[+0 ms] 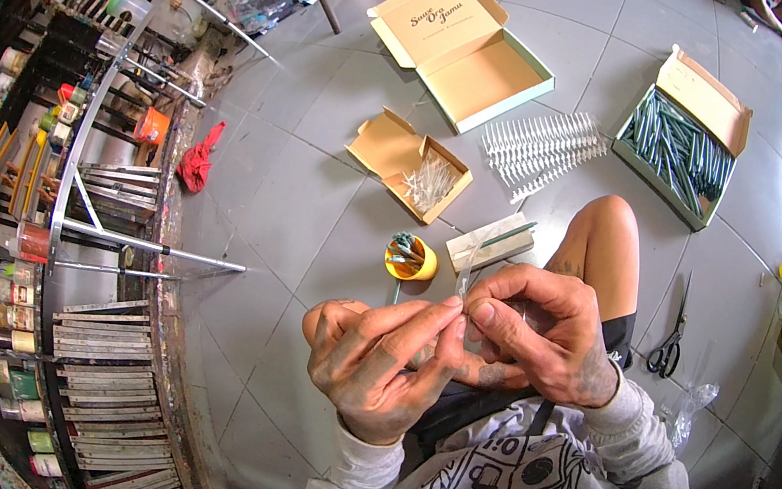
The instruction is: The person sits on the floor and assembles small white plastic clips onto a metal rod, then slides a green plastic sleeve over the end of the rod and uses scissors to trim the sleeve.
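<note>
Head view: both hands are closed in a fingertip pinch, the left hand (384, 360) and the right hand (549, 334) meeting on a thin clear strip (465, 281) that pokes up between them, above the person's lap. Just beyond, a green stick (512, 233) lies on a pale block (459, 252), with a yellow cup (425, 264) of sticks near it. The work looks partway along, I would judge: rows of small clear pieces (541, 151) are already laid out on the floor (312, 233) (whether they are finished, I cannot tell), while a small box (445, 204) holds a loose heap of clear strips and a larger box (702, 94) is well filled with green sticks, so plenty seems left. The piece in the fingers appears not yet done. Scissors (666, 352) lie unused to the right.
</note>
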A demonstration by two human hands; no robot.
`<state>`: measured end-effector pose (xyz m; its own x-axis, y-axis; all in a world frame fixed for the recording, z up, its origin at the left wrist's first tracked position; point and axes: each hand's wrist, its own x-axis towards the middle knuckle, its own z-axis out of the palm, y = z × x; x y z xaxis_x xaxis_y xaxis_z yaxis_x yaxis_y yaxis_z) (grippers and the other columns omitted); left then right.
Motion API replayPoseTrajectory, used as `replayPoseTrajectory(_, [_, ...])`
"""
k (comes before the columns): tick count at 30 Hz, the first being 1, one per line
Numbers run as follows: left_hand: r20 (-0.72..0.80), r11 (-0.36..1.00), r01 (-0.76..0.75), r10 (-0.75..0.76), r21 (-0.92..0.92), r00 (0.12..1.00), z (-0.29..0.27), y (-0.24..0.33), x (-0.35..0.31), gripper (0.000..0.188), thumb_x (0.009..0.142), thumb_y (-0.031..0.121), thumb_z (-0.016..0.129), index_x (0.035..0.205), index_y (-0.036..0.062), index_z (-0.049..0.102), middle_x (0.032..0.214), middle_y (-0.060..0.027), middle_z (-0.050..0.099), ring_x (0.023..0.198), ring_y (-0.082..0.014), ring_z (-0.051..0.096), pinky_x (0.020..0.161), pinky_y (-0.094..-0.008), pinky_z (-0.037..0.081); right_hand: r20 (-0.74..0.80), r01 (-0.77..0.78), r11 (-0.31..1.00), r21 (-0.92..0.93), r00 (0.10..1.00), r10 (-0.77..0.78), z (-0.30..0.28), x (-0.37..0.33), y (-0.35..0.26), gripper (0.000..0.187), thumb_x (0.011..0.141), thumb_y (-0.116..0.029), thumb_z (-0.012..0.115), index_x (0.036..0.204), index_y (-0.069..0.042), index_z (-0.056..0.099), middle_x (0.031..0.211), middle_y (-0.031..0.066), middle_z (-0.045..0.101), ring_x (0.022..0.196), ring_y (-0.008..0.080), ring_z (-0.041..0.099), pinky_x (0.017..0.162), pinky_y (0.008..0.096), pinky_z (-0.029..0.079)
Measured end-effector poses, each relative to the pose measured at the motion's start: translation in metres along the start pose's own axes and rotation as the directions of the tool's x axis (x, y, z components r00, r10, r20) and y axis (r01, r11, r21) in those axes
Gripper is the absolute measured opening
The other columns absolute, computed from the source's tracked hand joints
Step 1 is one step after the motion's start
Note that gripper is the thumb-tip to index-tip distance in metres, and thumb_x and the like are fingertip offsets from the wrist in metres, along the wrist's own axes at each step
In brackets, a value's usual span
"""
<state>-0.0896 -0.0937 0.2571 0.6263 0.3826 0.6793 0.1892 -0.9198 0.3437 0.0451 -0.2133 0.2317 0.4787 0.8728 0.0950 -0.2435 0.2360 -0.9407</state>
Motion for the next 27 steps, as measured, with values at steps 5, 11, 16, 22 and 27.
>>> replayPoseTrajectory(5, [0.005, 0.999, -0.017, 0.017, 0.038, 1.0, 0.001, 0.0, -0.003, 0.033, 0.064, 0.015, 0.087, 0.096, 0.023, 0.079, 0.089, 0.0138, 0.068, 0.069, -0.0088, 0.05, 0.073, -0.0278, 0.04, 0.003, 0.098, 0.993, -0.064, 0.995, -0.098, -0.002, 0.002, 0.004, 0.02, 0.095, -0.014, 0.064, 0.101, 0.006, 0.065, 0.089, 0.0103, 0.07, 0.082, 0.0123, 0.065, 0.076, 0.0286, 0.052])
replayPoseTrajectory(11, [0.002, 0.997, -0.068, 0.068, 0.047, 0.998, 0.0, 0.002, 0.001, 0.033, 0.064, 0.01, 0.087, 0.095, 0.0205, 0.078, 0.085, 0.0094, 0.07, 0.066, -0.0101, 0.051, 0.064, -0.0278, 0.036, -0.02, 0.054, 0.992, -0.111, 0.998, -0.057, -0.003, 0.001, -0.002, 0.017, 0.093, -0.011, 0.064, 0.096, 0.005, 0.066, 0.085, 0.01, 0.07, 0.08, 0.0125, 0.065, 0.074, 0.0285, 0.052])
replayPoseTrajectory(16, [-0.015, 0.995, -0.085, 0.085, 0.055, 0.996, 0.002, 0.002, 0.001, 0.032, 0.065, 0.007, 0.087, 0.093, 0.0188, 0.078, 0.084, 0.0072, 0.07, 0.064, -0.01, 0.052, 0.059, -0.0275, 0.036, -0.005, 0.155, 0.973, -0.168, 0.987, -0.158, -0.004, 0.004, 0.003, 0.016, 0.09, -0.01, 0.063, 0.094, 0.005, 0.066, 0.083, 0.0096, 0.069, 0.077, 0.0128, 0.065, 0.072, 0.0284, 0.053])
replayPoseTrajectory(22, [-0.013, 0.996, -0.066, 0.067, 0.053, 0.998, 0.003, 0.003, -0.001, 0.033, 0.064, 0.01, 0.088, 0.094, 0.02, 0.078, 0.085, 0.0097, 0.069, 0.066, -0.0102, 0.05, 0.063, -0.0275, 0.037, -0.033, 0.14, 0.979, -0.145, 0.989, -0.146, -0.004, 0.003, 0.005, 0.016, 0.089, -0.011, 0.064, 0.092, 0.005, 0.066, 0.082, 0.008, 0.069, 0.076, 0.0118, 0.064, 0.072, 0.028, 0.053])
replayPoseTrajectory(27, [-0.022, 0.997, -0.046, 0.048, 0.064, 0.999, 0.005, 0.0, -0.007, 0.037, 0.063, 0.014, 0.088, 0.097, 0.0241, 0.079, 0.088, 0.0148, 0.067, 0.068, -0.0111, 0.046, 0.071, -0.0279, 0.037, -0.04, 0.153, 0.972, -0.179, 0.986, -0.163, -0.004, 0.004, 0.007, 0.015, 0.089, -0.011, 0.065, 0.091, 0.004, 0.066, 0.08, 0.0069, 0.069, 0.075, 0.0107, 0.064, 0.071, 0.0272, 0.052])
